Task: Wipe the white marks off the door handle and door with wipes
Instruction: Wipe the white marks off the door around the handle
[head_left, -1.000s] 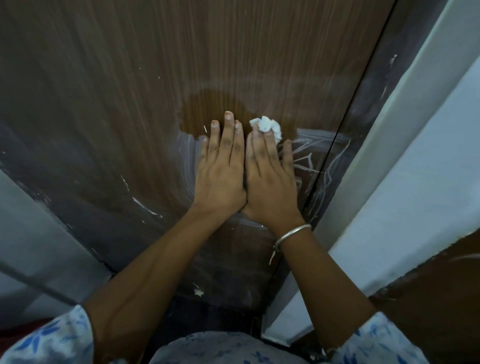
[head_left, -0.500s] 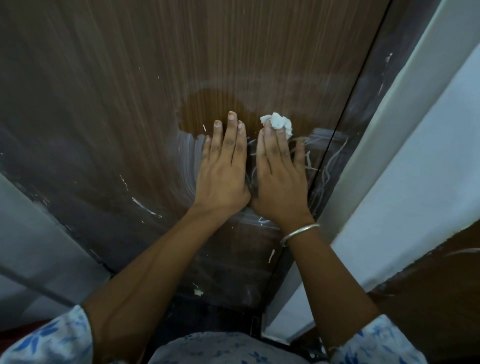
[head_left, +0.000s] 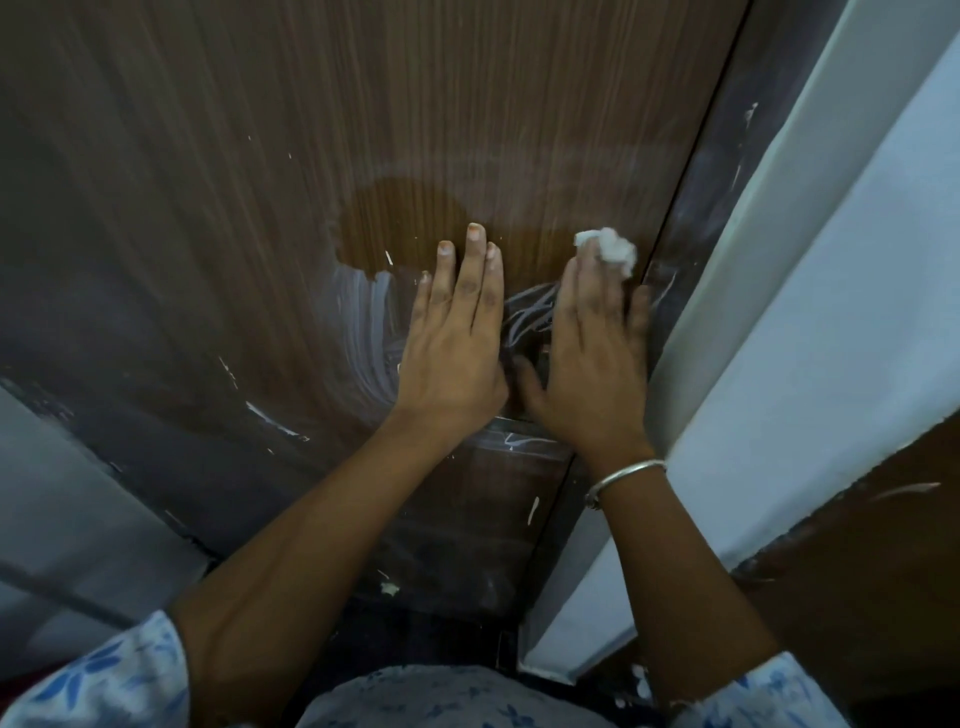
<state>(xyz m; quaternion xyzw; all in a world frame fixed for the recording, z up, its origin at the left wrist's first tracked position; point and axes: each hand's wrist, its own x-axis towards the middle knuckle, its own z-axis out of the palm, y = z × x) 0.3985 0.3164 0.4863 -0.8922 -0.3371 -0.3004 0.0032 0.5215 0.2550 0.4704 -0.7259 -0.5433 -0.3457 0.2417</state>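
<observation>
The brown wood-grain door (head_left: 363, 130) fills the view. White smeared marks (head_left: 363, 332) curve to the left of my hands, and thin white scribbles (head_left: 530, 312) show between them. A darker wiped patch (head_left: 400, 223) sits above my left hand. My left hand (head_left: 452, 343) lies flat on the door, fingers together, holding nothing. My right hand (head_left: 592, 353) presses a crumpled white wipe (head_left: 610, 249) against the door near its right edge; the wipe sticks out past my fingertips. No door handle is in view.
A dark door frame strip (head_left: 711, 208) with faint white streaks runs along the door's right edge, next to a pale wall corner (head_left: 831, 260). More white flecks (head_left: 270, 423) dot the lower door. A grey surface (head_left: 62, 493) lies at lower left.
My right hand has slid rightward with the wipe, from beside my left hand to the door's right edge, uncovering scribbles between the hands. My left hand has stayed in place.
</observation>
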